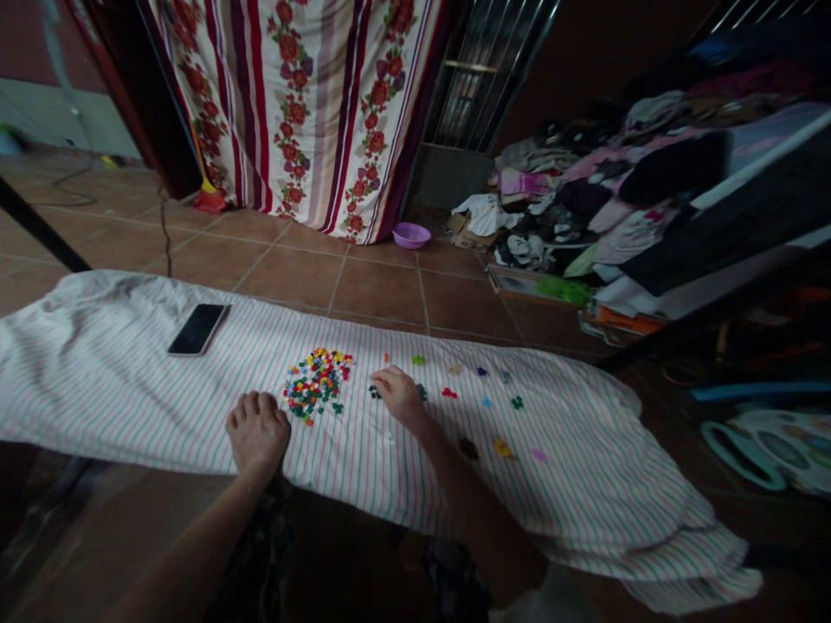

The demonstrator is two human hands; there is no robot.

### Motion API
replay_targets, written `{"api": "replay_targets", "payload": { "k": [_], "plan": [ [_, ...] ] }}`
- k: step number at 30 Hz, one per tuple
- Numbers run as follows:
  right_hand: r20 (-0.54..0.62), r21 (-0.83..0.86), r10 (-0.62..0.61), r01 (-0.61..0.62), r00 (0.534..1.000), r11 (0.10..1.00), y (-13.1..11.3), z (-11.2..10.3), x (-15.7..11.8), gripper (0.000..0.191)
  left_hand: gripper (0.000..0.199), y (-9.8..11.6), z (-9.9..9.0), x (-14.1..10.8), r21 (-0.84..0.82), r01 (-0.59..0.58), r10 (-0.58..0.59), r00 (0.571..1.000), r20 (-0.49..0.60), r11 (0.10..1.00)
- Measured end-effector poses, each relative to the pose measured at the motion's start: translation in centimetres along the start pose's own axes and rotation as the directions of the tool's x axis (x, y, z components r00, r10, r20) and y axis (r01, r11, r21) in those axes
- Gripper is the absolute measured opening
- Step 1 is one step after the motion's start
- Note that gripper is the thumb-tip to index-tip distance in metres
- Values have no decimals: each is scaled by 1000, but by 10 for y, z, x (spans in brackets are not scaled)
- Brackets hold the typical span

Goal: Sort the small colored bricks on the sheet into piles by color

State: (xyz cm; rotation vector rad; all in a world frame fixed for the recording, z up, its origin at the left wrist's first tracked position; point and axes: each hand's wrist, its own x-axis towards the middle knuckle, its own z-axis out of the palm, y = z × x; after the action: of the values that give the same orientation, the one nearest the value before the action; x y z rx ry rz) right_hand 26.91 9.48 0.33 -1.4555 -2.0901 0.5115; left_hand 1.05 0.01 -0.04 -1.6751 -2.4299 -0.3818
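Dim light, tiny details, and some things cut at the edges.
Cannot tell if pinching anything with the right hand (398, 396), too small and blurred at the fingertips; cannot see the palm of the left hand (257, 434), face down on the striped cloth (571, 459), nor all of the dark grey pieces (421, 393), partly behind the right hand. Cut off: flowered curtain (325, 104) at top, clothes pile (623, 182) at right.

The light is dim, brightest on the striped cloth (260, 303) beyond the right hand (397, 394); below both wrists all sinks into shadow. The clothes pile (584, 190) lies dark, the edges look stretched and soft, and fine detail blurs.
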Motion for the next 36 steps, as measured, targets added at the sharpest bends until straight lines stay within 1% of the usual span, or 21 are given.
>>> {"api": "replay_targets", "payload": {
  "k": [4, 9, 13, 19, 24, 30, 36],
  "plan": [
    [71, -73, 1, 4, 997, 997, -11, 14, 22, 26, 27, 0, 0, 0, 3, 5, -5, 1000, 0, 1000],
    [139, -184, 43, -17, 989, 983, -22, 22, 45, 29, 26, 1, 0, 0, 10, 7, -7, 1000, -3, 1000],
    [175, -246, 83, -38, 981, 968, -27, 27, 54, 30, 26, 2, 0, 1, 6, 5, -5, 1000, -2, 1000],
    [184, -282, 148, -92, 972, 955, -26, 31, 60, 32, 25, 0, 0, 0, -6, 6, -6, 1000, -8, 1000],
    [168, -287, 193, -140, 967, 948, -34, 33, 60, 29, 26, 1, 0, 0, -2, 8, -8, 1000, -8, 1000],
    [147, -307, 223, -170, 964, 936, -46, 34, 57, 28, 27, 1, 2, 1, 7, 4, -4, 1000, 1, 1000],
    [154, -281, 236, -186, 960, 942, -46, 31, 57, 28, 27, -1, 4, 0, 3, 12, -12, 1000, 2, 1000]
  ]
}}
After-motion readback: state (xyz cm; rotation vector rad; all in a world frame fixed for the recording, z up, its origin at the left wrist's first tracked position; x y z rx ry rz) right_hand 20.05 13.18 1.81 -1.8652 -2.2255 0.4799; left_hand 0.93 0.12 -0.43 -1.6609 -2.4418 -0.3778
